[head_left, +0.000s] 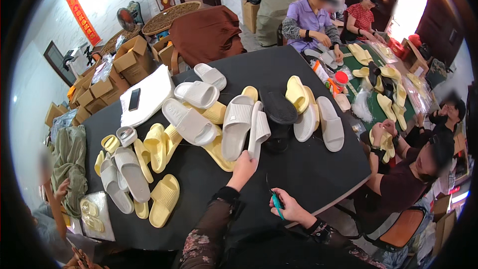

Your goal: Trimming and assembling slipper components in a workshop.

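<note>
My left hand (pixel 243 170) is closed on the near end of a grey slide slipper (pixel 259 130), which stands tilted on its side. Against it leans another grey slide slipper (pixel 235 137); whether my fingers hold this one too is hard to tell. To the right, my right hand (pixel 293 208) is closed round small scissors (pixel 277 204) with a teal handle and thin dark blades pointing away from me. Black slippers (pixel 279 105) lie just beyond my hands. Yellow slippers (pixel 164 200) and more grey ones (pixel 132 174) are spread on the left.
The black table (pixel 318 179) fills the middle. A phone (pixel 134 99) rests on a white stack (pixel 154 94) at the far left. Several people sit around a green table (pixel 366 107) at right, handling slippers. Another person's hand (pixel 62 189) shows at left. Cardboard boxes (pixel 132 62) stand behind.
</note>
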Demonstrator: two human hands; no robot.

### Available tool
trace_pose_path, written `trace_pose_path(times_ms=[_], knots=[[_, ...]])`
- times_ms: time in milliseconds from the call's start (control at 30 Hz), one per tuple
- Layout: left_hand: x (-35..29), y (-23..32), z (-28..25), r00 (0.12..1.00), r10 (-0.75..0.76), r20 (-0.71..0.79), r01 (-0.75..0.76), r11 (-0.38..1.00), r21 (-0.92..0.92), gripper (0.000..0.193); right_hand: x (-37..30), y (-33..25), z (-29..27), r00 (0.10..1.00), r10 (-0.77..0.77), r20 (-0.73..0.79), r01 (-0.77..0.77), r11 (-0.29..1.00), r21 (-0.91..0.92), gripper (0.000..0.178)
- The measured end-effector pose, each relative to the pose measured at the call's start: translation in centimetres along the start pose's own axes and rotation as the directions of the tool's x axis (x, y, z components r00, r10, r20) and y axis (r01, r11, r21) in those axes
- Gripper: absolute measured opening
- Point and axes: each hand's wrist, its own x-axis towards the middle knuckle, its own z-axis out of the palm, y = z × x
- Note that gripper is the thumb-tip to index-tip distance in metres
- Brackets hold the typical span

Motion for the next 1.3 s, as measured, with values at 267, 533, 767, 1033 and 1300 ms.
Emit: trace_pose_path(times_ms=[267, 533, 767, 1033, 1300], knots=[[-8.1, -0.1, -7.0, 0.948, 0.012, 0.318, 0.194, 0.772, -0.605, 0.035, 0.2, 0.2, -0.6, 0.961, -0.113, -0.251, 0.167, 0.964, 0.206, 0.056], [-13.6, -0.8, -8.3, 0.794, 0.003, 0.608, 0.453, 0.666, -0.593, 0.042, -0.2, 0.3, -0.8, 0.889, -0.198, -0.413, 0.334, 0.897, 0.289, 0.057], [-9.3, 6.0, -3.3, 0.698, 0.282, 0.658, 0.219, 0.791, -0.571, 0.04, -3.4, 0.0, -3.9, 0.651, -0.441, -0.618, 0.376, 0.894, -0.242, 0.062], [-3.7, 11.0, 2.7, 0.638, 0.461, 0.617, 0.075, 0.76, -0.646, 0.033, -3.6, 1.9, -10.5, 0.498, -0.399, -0.77, 0.268, 0.915, -0.302, 0.065], [5.2, 6.0, -5.9, 0.842, 0.424, -0.334, -0.399, 0.906, 0.144, 0.034, -2.8, 3.8, -11.4, 0.454, -0.475, -0.754, 0.185, 0.878, -0.442, 0.059]])
